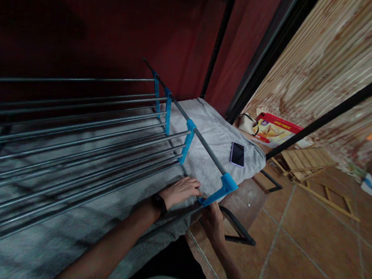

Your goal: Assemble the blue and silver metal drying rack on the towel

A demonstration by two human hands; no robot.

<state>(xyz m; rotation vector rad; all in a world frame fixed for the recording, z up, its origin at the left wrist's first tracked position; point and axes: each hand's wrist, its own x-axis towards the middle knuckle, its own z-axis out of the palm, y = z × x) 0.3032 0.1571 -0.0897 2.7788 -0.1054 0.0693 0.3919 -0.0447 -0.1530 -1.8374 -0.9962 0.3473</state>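
Bare forearms reach up from the bottom edge, the nearest things in view, toward the near corner of a drying rack (73, 146). That rack is the largest thing here: long grey metal rods run from the left edge to a grey end bar, and blue plastic clips fasten the rods to that bar. It stands over a grey towel (212, 137) that is spread across a low surface and hangs a little over its far right edge. Behind the rack is a dark red wall, with black frame bars rising at its right. To the right lies a floor of brown tiles (311, 239), and beyond it a wall with a wavy wood-grain pattern.

On the floor near that wall rest light wooden slats (305, 162) and, further back, a red and yellow box (277, 130). A phone (237, 154) lies flat on the towel, dark screen up, just right of the end bar and well apart from both hands.

A left hand (181, 191), with a dark band at the wrist, rests palm down on the towel, its fingers fairly close together, their tips touching the rack's lowest blue corner joint (222, 189). A right hand (212, 221) comes up from below that same joint, fingers curled narrowly about the joint's lower end; whether they truly grip it cannot be told.
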